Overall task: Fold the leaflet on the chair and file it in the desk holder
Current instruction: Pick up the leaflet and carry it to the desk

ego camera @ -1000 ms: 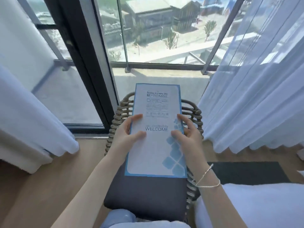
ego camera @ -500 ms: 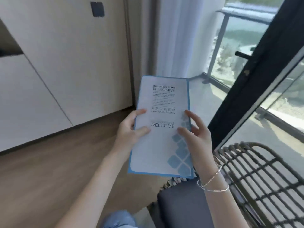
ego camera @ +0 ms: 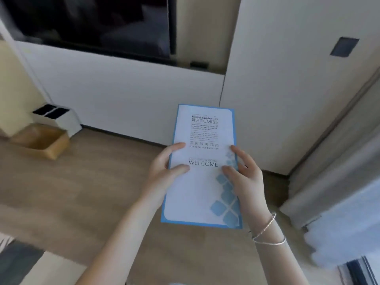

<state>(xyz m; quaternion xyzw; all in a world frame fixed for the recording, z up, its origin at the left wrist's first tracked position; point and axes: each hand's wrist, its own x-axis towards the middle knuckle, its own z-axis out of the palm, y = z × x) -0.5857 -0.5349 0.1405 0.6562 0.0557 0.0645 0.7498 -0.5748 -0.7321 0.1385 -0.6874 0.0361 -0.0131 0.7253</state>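
Note:
The leaflet (ego camera: 202, 182) is a tall white sheet with a blue border, blue squares at its lower right and the word WELCOME across the middle. It is folded shut and held up in the air in front of me. My left hand (ego camera: 164, 171) grips its left edge, thumb on the front. My right hand (ego camera: 244, 179) grips its right edge, with two bracelets on that wrist. The chair and the desk holder are out of view.
A white wall panel (ego camera: 127, 95) with a dark screen (ego camera: 92, 23) above it stands ahead. A white two-slot bin (ego camera: 59, 118) and a wooden box (ego camera: 43, 140) sit on the wood floor (ego camera: 82, 192) at the left. Pale curtains (ego camera: 339, 192) hang at the right.
I have turned left, away from the window and the wicker chair, toward the wall with the screen. The leaflet has stayed in both hands with the same grip.

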